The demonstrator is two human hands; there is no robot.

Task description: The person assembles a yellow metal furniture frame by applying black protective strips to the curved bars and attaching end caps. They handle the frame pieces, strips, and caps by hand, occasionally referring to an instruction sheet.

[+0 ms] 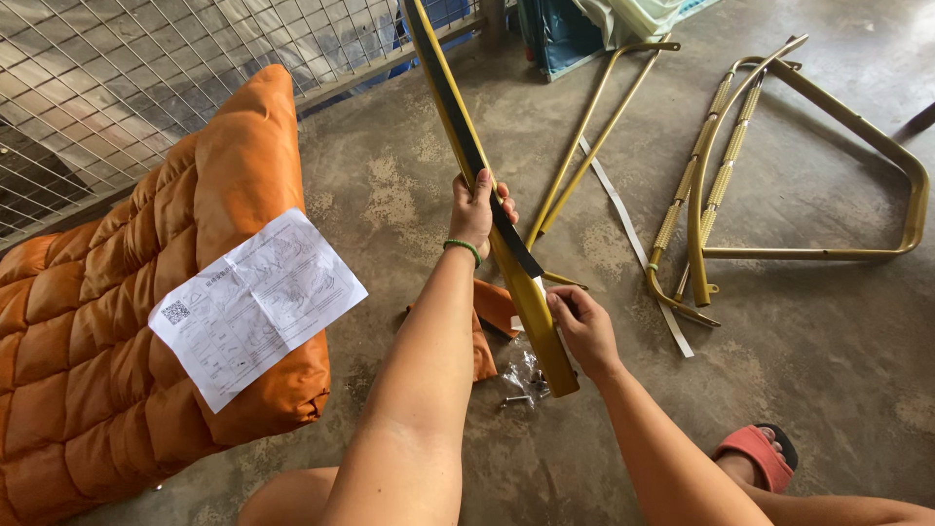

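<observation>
While both hands grip the gold bar (487, 205), a white instruction sheet (255, 304) lies on the orange cushion (88, 351).

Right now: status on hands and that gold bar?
Left hand grips gold bar mid-length. Right hand at its lower end. Screw bag on the floor beneath.
</observation>
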